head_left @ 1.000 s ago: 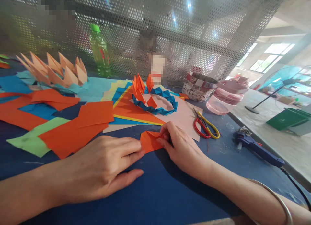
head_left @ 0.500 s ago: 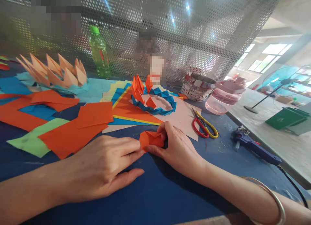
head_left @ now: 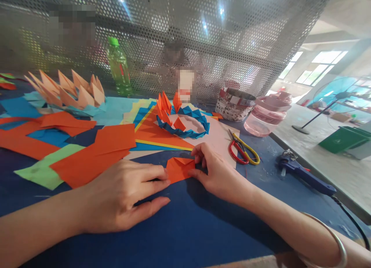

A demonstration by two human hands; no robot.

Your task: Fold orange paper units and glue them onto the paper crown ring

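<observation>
A small folded piece of orange paper [head_left: 180, 170] lies on the blue table between my hands. My left hand [head_left: 131, 192] rests flat with its fingers stretched out, the fingertips touching the paper's left edge. The right edge of the paper is pinched between the thumb and fingers of my right hand [head_left: 216, 171]. Just beyond them, a blue folded-paper ring with orange points [head_left: 185, 123] stands on a stack of coloured sheets [head_left: 158, 131]. Left of it are loose orange strips [head_left: 98, 156] and a light green piece [head_left: 43, 169].
Red-and-yellow-handled scissors [head_left: 243, 148] and a blue glue gun [head_left: 307, 173] with a cord lie at right. Behind stand a pink water jug [head_left: 262, 117], a woven basket [head_left: 233, 106], a green bottle [head_left: 119, 69] and a peach-pointed paper ring [head_left: 68, 92]. A perforated metal panel [head_left: 150, 40] backs the table.
The orange paper now lies flatter, with more of its face showing. My right hand has shifted slightly right along its edge; my left hand has barely moved.
</observation>
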